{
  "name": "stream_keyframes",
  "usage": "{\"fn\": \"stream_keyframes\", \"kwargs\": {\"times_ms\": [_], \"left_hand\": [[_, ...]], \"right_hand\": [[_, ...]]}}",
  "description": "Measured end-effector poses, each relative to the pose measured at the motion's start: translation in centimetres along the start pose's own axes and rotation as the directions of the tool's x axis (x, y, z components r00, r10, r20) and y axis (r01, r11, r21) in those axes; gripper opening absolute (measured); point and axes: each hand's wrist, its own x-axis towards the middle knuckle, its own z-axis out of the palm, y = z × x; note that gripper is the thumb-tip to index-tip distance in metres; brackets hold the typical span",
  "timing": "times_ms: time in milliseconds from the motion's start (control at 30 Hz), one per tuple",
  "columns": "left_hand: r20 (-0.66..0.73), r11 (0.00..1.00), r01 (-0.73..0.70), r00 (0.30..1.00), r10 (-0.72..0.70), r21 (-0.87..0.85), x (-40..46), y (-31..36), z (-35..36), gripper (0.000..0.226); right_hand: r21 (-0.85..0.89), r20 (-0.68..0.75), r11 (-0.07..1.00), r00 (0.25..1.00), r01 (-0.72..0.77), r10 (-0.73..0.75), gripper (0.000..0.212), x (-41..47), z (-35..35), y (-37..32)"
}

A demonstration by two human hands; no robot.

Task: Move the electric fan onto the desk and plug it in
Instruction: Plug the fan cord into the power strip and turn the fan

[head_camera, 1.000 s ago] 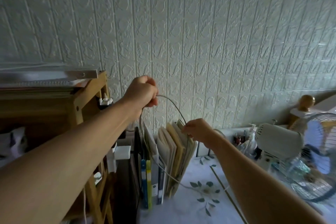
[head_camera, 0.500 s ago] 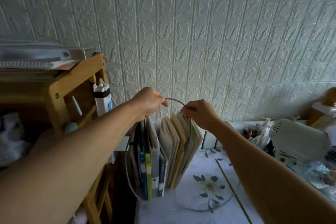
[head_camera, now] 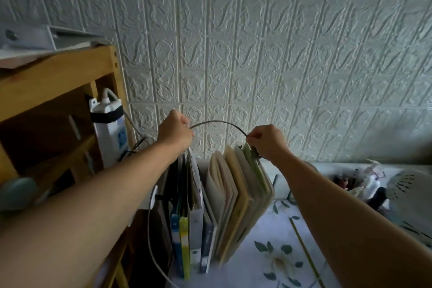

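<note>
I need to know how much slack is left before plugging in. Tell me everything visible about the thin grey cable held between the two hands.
The thin grey cable arches upward in a smooth bow between the left hand and the right hand, each gripping one end of the arc. It looks like slim, rubbery cord. Below the left hand a paler length hangs beside the upright books and curves toward the desk. No plug is visible.

Cord [head_camera: 218,122]: arched between left hand [head_camera: 174,132] and right hand [head_camera: 267,141], both gripping it. Upright books [head_camera: 224,206]: directly below both hands, on floral desk [head_camera: 278,262]. Power strip [head_camera: 109,133]: left of left hand, on wooden shelf [head_camera: 53,82]. Fan [head_camera: 411,196]: far right of right hand.
</note>
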Motion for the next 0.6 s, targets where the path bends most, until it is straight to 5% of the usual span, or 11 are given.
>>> {"fn": "stream_keyframes", "kwargs": {"times_ms": [233, 467, 600], "left_hand": [[0.016, 0.998, 0.047, 0.999, -0.048, 0.034, 2.2, -2.0, 3.7, 0.032], [0.094, 0.931, 0.001, 0.995, -0.038, 0.365, 2.4, -4.1, 5.6, 0.041], [0.128, 0.909, -0.02, 0.991, -0.036, 0.417, 1.9, -4.1, 5.7, 0.036]], "right_hand": [[-0.114, -0.026, 0.992, 0.998, -0.059, 0.056, 0.015, 3.5, 3.2, 1.3], [-0.089, 0.026, 0.99, 0.993, -0.113, 0.115, 0.023, 4.6, 4.9, 3.1], [-0.107, -0.025, 0.984, 0.99, -0.139, 0.138, 0.028, 4.3, 3.3, 3.3]]}}
